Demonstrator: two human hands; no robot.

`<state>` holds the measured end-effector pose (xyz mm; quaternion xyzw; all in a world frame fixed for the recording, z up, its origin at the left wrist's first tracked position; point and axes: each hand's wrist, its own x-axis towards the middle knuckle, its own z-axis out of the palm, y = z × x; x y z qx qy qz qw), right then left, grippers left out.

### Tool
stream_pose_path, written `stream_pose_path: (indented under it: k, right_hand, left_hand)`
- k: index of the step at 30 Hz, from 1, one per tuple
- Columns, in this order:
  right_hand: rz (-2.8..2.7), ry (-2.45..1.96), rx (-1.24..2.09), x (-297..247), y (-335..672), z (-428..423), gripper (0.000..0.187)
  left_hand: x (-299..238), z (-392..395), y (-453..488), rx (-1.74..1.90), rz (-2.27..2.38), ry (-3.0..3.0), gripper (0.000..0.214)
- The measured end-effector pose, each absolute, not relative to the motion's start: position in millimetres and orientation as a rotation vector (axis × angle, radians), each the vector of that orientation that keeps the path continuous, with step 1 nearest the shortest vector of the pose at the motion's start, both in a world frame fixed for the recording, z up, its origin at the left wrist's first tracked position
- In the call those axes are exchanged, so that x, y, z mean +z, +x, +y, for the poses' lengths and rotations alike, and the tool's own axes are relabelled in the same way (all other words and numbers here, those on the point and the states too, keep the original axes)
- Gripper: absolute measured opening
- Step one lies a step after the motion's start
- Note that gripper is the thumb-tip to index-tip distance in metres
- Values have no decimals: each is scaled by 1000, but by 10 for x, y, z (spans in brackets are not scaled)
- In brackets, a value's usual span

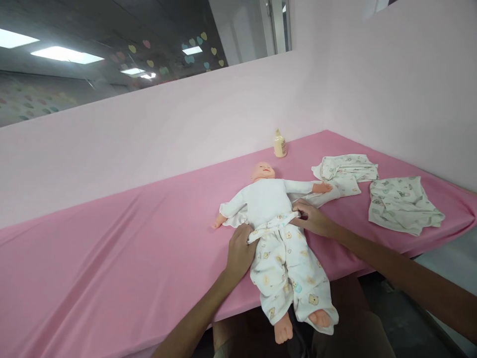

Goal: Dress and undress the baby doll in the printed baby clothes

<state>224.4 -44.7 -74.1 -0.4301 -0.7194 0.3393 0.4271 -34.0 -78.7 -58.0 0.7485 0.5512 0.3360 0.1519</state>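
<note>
Pink cloth (pixel 112 248) covers the long table, and on it a plastic baby doll (pixel 269 199) lies on its back, head toward the pale pink wall (pixel 167 134) and bare feet past the near edge. The doll wears a plain white top and white printed trousers (pixel 286 263) dotted with small yellow bears.

The left hand (pixel 240 251) is closed on the trouser waistband at the doll's left-of-frame hip, fingers curled into the fabric. The right hand (pixel 312 218) pinches the same waistband at the opposite hip, thumb and fingers pressed together on the cloth. The two hands sit apart, one at each side of the doll's waist, with both forearms reaching in from the bottom of the view.

A small cream plastic bottle (pixel 280 144) stands upright near the wall beyond the doll's head; its label is too small to read and its contents cannot be seen. A crumpled white printed garment (pixel 345 174) lies just beside the doll's outstretched hand, touching it. Another folded printed garment (pixel 402 204) lies farther right, near the table's corner, apart from the first.

The doll's nearer foot and the person's legs below the table edge are dim and hard to make out. The right forearm is cut off by the frame's edge.
</note>
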Motion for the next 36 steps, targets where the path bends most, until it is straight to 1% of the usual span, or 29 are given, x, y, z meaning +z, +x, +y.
stream_pose_path:
  k: [2,4,7,9,13,15,21,27,36]
  right_hand:
    - [-1789,-1065,931,-748,2282,-474,24]
    - [-1774,-1102,1033,-746,2312,-495,28]
    - [-1762,-1138,1118,-751,2345,-503,32]
    - [-1763,-1128,1151,-767,2360,-497,40]
    - [-1749,-1098,1244,-820,2373,-478,62]
    - [-1733,-1092,1285,-843,2369,-472,67]
    - [-1703,-1102,1304,-848,2327,-493,68]
    - [-1648,-1102,1386,-831,2298,-526,71]
    - [-1653,-1141,1338,-791,2255,-514,71]
  left_hand:
    - [-554,-781,-335,979,1571,2005,21]
    - [-525,-778,-311,998,1566,1849,17]
    - [-491,-775,-270,1009,1545,1630,21]
    - [-480,-772,-255,999,1525,1545,23]
    - [-476,-771,-246,998,1519,1524,20]
    - [-482,-777,-237,1011,1515,1546,19]
    - [-528,-801,-192,1069,1521,1631,18]
    - [-549,-815,-167,1092,1543,1597,18]
    - [-532,-817,-159,1076,1468,1667,18]
